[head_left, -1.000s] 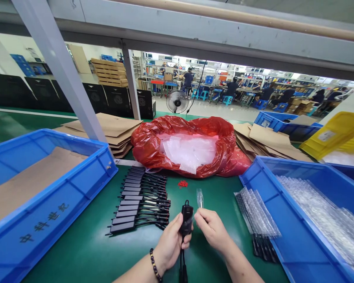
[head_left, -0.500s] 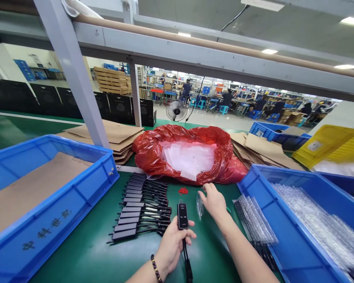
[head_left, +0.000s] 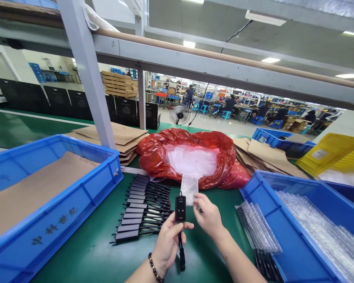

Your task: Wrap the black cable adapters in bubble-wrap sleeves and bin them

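Note:
My left hand [head_left: 168, 239] is closed round a small black electronic box [head_left: 181, 209] with a cable hanging from its lower end. Its front face, with small markings, is turned up towards me. Just right of it, my right hand [head_left: 209, 216] pinches the edge of a clear bubble-wrap bag [head_left: 189, 186]. That bag reaches from the red plastic bag [head_left: 157, 157] down behind the box's top. More white bubble bags [head_left: 205, 159] lie inside the red bag. To the left, a row of similar black boxes with cables [head_left: 132, 222] rests on the green table [head_left: 88, 251].
A blue crate [head_left: 85, 196] lined with cardboard stands left. Another blue crate [head_left: 286, 232] on the right holds bubble-wrapped pieces, with more wrapped pieces [head_left: 258, 226] beside it. Cardboard sheets [head_left: 126, 137] flank the red bag. A metal post [head_left: 87, 74] rises at the left.
My right hand has moved left towards the box and now grips a bubble bag drawn out of the red bag. The box stays in my left hand; the view has shifted slightly.

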`<state>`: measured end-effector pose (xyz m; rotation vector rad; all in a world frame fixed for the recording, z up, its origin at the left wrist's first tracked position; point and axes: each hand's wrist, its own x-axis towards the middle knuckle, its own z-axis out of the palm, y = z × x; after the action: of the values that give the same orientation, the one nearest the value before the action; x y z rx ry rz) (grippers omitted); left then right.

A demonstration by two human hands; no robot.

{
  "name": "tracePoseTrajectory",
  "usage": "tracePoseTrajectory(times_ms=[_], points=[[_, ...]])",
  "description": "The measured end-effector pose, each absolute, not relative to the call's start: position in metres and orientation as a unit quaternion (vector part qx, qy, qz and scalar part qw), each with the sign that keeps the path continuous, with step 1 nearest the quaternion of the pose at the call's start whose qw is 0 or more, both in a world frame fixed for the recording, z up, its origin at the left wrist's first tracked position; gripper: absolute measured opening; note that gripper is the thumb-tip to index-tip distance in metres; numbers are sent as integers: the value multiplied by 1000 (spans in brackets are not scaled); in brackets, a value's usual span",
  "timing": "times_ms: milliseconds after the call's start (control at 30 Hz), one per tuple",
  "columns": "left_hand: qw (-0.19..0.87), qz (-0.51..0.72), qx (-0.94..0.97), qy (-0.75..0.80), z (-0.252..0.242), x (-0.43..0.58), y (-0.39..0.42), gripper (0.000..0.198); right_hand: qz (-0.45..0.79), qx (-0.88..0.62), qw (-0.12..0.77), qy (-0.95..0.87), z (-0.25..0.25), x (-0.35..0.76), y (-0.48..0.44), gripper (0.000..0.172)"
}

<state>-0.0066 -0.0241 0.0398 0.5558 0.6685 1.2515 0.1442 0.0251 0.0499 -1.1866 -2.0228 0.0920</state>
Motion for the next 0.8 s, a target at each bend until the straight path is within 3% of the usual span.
tracePoseTrajectory(times_ms=[67,167,333,633,733,800], points=[[722,567,256,301,39,-7,-23,29,91,-461,421,-776,48,143,4,10],[736,543,275,297,36,-6,-25,28,231,-526,510,-640,48,148,-10,27],[766,487,308,286,35,-1,-30,26,537,-518,451,-490,45,166,-3,43],[848,340,347,214,29,2,-36,19,485,-500,632,-340,40,175,8,48],[862,309,349,201,25,3,-37,28,483,-500,615,-371,40,175,6,49],[854,323,351,207,23,4,-38,47,488,-508,566,-429,40,175,3,50]])
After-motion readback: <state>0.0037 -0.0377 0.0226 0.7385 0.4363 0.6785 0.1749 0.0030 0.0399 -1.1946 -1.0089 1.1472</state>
